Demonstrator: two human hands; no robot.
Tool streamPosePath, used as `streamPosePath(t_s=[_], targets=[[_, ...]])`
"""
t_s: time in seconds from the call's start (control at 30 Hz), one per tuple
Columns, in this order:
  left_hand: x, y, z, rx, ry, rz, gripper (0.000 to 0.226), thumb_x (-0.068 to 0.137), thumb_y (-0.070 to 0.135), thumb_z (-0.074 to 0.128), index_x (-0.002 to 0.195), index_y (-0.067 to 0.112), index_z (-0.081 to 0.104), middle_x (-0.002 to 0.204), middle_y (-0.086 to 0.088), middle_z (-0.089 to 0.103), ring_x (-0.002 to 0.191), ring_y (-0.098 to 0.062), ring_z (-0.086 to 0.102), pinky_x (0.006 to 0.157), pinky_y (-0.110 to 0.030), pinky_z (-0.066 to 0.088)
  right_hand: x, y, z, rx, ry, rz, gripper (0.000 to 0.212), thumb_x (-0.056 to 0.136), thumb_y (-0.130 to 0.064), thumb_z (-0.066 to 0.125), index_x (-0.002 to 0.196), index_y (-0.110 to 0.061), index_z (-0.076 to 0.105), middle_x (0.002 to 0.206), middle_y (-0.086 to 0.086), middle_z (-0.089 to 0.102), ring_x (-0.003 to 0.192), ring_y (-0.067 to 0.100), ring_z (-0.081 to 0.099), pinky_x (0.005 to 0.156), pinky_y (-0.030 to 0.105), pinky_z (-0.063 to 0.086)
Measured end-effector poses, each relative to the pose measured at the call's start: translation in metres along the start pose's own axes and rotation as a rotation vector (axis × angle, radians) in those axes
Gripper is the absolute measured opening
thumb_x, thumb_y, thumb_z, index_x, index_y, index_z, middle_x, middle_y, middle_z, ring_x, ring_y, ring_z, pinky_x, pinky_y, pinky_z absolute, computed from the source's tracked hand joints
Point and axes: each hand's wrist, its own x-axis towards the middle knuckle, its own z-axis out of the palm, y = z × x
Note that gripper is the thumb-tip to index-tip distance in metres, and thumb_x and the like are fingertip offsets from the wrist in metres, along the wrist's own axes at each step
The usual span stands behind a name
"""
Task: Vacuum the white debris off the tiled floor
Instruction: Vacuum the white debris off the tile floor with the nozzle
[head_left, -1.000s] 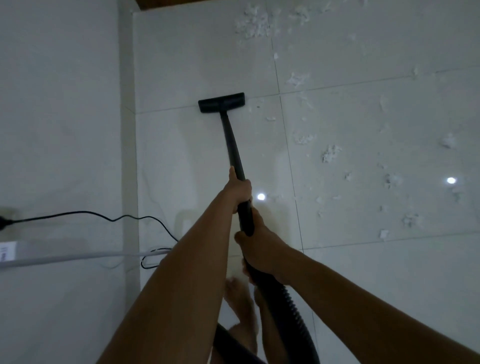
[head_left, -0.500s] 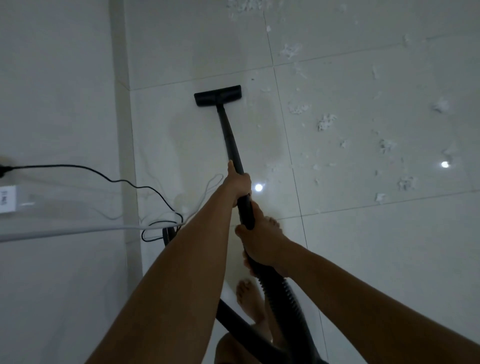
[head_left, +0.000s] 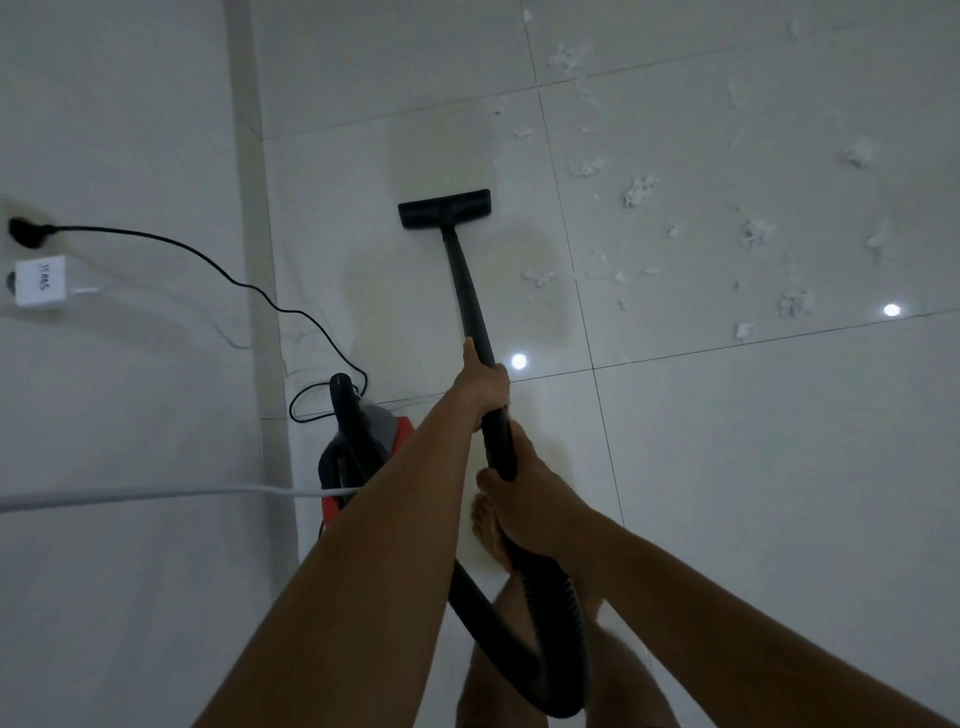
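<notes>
Gripping vac wand (head_left: 467, 291) w/ left hand (head_left: 483, 384) fwd, right hand (head_left: 524, 493) behind. Resting nozzle (head_left: 445, 208) flat on tiled floor (head_left: 753, 467), white debris (head_left: 639, 191) twd far-right corner.

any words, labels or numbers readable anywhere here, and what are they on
white plug-in block on the wall at left: one short line of dark characters, printed sideways, too blurred to read with certainty.
wand, floor head and red vacuum body: no lettering visible.
Nothing else in view carries text.
</notes>
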Motion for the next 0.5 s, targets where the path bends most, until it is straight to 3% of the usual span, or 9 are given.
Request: streamPosePath(t_s=[0.1,0.23,0.37,0.5], targets=[[-0.014,-0.013,0.010,0.005,-0.007,0.001,0.074,0.106,0.023,0.037,0.157,0.036,-0.015,0.135,-0.021,0.054,0.078,-0.022,0.058,0.090,-0.044,0.057,-0.015,0.016,0.004,-0.012,0.015,-0.027,0.072,0.107,-0.023,0.046,0.162,-0.040,0.002,0.089,0.012,0.064,0.036,0.003,0.055,0.039,0.017,0.045],[-0.033,-0.030,0.028,-0.028,-0.011,-0.010,0.075,0.106,0.019,0.037,0.157,0.036,-0.015,0.139,-0.022,0.052,0.073,-0.019,0.055,0.074,-0.036,0.053,-0.040,0.034,0.003,0.008,0.015,-0.040,0.069,0.108,-0.022,0.044,0.162,-0.037,0.005,0.089,0.012,0.064,0.034,0.002,0.055,0.037,0.016,0.044],[-0.060,-0.049,0.050,-0.067,-0.016,-0.032,0.078,0.104,0.015,0.037,0.157,0.037,-0.015,0.129,-0.020,0.056,0.072,-0.019,0.053,0.063,-0.032,0.049,-0.061,0.066,0.003,0.010,0.014,-0.062,0.064,0.107,-0.022,0.045,0.162,-0.032,0.013,0.086,0.009,0.064,0.038,0.003,0.058,0.039,0.017,0.046],[-0.089,-0.071,0.074,-0.088,-0.028,-0.066,0.080,0.103,0.011,0.038,0.157,0.039,-0.014,0.103,-0.016,0.059,0.069,-0.018,0.052,0.059,-0.031,0.048,-0.091,0.096,0.006,-0.021,0.009,-0.066,0.064,0.107,-0.024,0.047,0.162,-0.030,0.016,0.089,-0.002,0.061,0.059,0.007,0.063,0.044,0.015,0.047]])
